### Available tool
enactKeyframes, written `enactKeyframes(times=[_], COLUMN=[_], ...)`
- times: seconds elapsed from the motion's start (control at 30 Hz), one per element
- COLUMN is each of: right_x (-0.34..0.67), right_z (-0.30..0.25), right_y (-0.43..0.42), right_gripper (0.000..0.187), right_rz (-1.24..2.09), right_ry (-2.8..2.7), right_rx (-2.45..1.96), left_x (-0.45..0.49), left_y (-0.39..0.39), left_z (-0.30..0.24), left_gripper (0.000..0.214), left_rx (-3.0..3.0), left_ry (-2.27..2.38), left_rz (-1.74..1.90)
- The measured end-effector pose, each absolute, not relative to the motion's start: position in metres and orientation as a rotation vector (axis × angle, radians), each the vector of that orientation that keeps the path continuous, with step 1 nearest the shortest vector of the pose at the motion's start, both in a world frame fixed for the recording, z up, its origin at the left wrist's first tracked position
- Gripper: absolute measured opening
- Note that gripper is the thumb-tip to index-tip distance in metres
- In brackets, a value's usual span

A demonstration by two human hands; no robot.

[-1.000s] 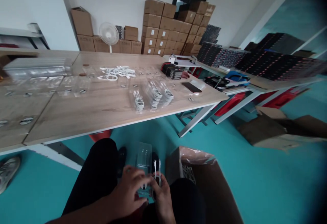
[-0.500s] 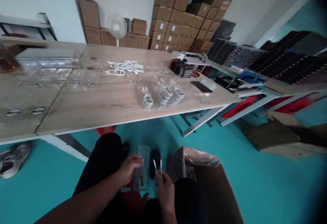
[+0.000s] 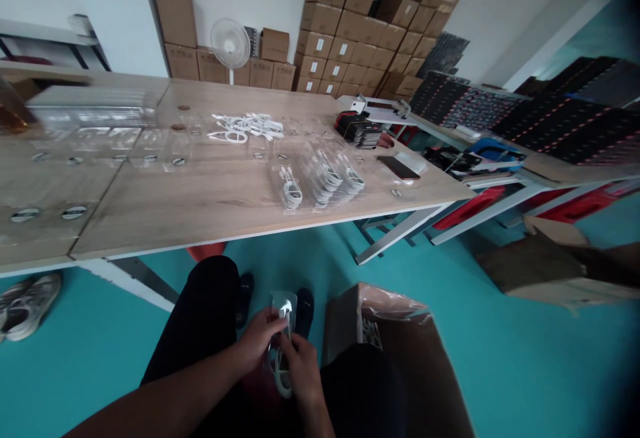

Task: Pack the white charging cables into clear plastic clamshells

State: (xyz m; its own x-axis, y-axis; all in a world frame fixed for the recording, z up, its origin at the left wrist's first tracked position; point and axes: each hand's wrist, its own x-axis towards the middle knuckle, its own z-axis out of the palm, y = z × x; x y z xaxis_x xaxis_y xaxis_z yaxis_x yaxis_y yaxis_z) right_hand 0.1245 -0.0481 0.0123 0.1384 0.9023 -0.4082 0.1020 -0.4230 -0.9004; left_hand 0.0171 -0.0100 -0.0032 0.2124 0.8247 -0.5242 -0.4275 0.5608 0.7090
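Observation:
Over my lap, my left hand [image 3: 261, 337] is closed on a clear plastic tray [image 3: 283, 299], its thumb lying over the tray's upper part. My right hand [image 3: 301, 361] grips a coiled white charging cable [image 3: 281, 379] and presses it against the tray. The cable's plug ends lie near my left thumb, and its loop hangs below my right fingers. Both hands almost meet, hiding much of the tray. To the right of my knee stands an open cardboard box [image 3: 343, 325] with white cables [image 3: 371, 333] inside.
Ahead is a wooden table [image 3: 200, 198] bearing filled cable trays [image 3: 327, 181], a heap of white cables [image 3: 247, 127], several clear trays [image 3: 95, 138] and a black phone-like slab [image 3: 399, 167]. Stacked cartons [image 3: 345, 38] and a fan [image 3: 230, 43] stand behind. Shoes [image 3: 30, 308] lie on the floor at left.
My right hand has moved left with the cable, from beside the tray onto it. My left thumb now lies over the cable's plug end. The camera view shifted slightly.

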Motion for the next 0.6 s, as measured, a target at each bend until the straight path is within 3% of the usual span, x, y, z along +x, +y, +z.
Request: enactKeyframes(times=[0.17,0.37,0.6], right_x=[0.124,0.117,0.113], right_z=[0.005,0.012,0.017], right_y=[-0.046,-0.043,-0.045], right_gripper=[0.039,0.014,0.017], right_rz=[1.394,1.288,1.117], right_ry=[-0.890,-0.932,-1.166], right_rx=[-1.689,-1.737,-1.871], left_x=[0.020,0.018,0.013], left_y=[-0.010,-0.002,0.006], left_z=[-0.001,-0.011,-0.018], left_gripper=[0.030,0.022,0.017], left_rx=[0.510,0.544,0.618], left_ry=[1.123,1.346,1.387], left_rz=[1.013,1.084,1.094])
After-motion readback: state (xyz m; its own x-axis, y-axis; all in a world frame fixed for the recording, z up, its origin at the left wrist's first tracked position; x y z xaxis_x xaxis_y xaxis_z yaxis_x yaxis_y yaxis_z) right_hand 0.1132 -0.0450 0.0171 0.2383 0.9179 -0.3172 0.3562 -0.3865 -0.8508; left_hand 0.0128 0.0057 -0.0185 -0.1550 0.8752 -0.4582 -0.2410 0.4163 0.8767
